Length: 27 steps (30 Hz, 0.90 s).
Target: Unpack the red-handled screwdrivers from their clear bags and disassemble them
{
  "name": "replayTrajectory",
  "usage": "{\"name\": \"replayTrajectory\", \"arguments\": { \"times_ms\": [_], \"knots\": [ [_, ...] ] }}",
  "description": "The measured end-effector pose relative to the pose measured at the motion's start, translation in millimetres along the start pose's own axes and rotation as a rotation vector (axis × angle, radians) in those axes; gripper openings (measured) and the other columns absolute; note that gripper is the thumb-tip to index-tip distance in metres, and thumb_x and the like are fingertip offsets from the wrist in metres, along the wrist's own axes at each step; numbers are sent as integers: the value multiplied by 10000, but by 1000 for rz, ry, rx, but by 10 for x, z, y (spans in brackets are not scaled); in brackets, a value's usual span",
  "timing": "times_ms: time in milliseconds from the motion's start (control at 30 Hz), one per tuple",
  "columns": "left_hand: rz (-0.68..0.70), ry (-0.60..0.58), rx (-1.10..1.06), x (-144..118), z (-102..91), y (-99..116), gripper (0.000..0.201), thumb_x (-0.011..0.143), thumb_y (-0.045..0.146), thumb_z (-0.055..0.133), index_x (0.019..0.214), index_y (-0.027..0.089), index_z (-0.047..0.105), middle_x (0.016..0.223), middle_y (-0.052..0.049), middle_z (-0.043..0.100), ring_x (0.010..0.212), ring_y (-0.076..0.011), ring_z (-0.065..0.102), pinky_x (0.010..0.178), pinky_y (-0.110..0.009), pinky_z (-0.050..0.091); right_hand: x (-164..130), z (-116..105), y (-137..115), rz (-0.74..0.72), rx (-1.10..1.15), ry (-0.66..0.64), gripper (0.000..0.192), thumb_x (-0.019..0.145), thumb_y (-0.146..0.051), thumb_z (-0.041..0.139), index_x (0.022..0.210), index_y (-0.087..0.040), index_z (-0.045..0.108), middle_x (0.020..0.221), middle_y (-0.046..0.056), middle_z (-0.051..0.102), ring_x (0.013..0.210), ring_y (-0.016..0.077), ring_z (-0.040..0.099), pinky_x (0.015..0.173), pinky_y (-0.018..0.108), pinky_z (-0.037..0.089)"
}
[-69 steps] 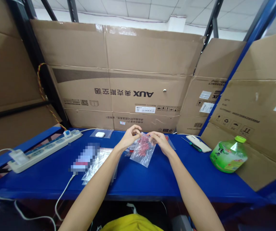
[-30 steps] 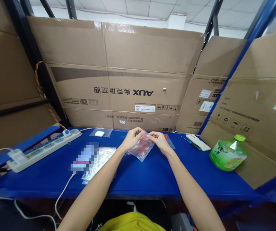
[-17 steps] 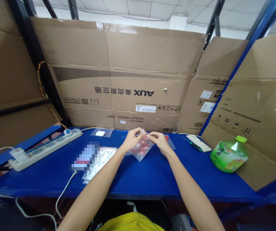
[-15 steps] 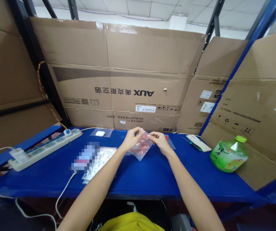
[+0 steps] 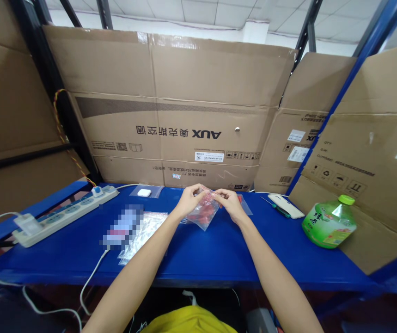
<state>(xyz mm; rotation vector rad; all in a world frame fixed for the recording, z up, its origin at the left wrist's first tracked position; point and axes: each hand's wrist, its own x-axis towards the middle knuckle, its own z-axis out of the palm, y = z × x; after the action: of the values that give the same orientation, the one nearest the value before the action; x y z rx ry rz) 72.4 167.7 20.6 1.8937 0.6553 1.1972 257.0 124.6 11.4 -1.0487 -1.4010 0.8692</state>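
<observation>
We see the left hand (image 5: 190,200) with its grip narrow, holding the upper left edge of a clear bag (image 5: 205,225); the right hand (image 5: 229,201) pinches the upper right edge; red pieces (image 5: 203,213) show through the plastic; the clear bag is over the far middle of the blue surface (image 5: 212,259); left of it we find flat bags (image 5: 144,233) beside a blurred phone (image 5: 124,226); far right, a screwdriver (image 5: 280,212) and a green bottle (image 5: 328,226).

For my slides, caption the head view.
Left hand and right hand pinch a clear bag, red showing through it, at a blue table.
</observation>
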Motion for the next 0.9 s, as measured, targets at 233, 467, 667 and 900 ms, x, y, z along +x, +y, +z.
{"name": "replayTrajectory", "arguments": {
  "times_ms": [233,467,667,900],
  "knots": [
    [-61,85,-26,-6,-13,27,349,866,479,670,903,137,729,818,-31,707,725,-146,580,697,-245,443,2,-24,-11,-30,3,56,406,699,-578,773,765,-186,692,585,-21,554,516,119,432,490,254,323],
    [-93,-3,-84,-28,25,67,318,828,439,726,927,139,757,950,-85,744,887,-200,660,838,-297,490,3,-16,23,-53,-10,24,402,698,-573,783,724,-184,686,576,-21,555,523,116,423,494,249,321],
    [-109,102,-114,-6,2,-3,318,806,455,743,885,147,742,865,-53,725,787,-168,632,730,-270,483,36,-30,73,-31,-4,57,432,696,-600,781,761,-179,712,571,-9,562,519,120,428,476,251,320],
    [-212,160,-152,-20,49,33,407,775,532,750,853,134,721,658,-8,626,596,-119,496,530,-228,369,53,-66,81,-92,-41,67,421,735,-598,750,692,-197,630,566,-27,531,503,114,416,488,254,318]
  ]
}}
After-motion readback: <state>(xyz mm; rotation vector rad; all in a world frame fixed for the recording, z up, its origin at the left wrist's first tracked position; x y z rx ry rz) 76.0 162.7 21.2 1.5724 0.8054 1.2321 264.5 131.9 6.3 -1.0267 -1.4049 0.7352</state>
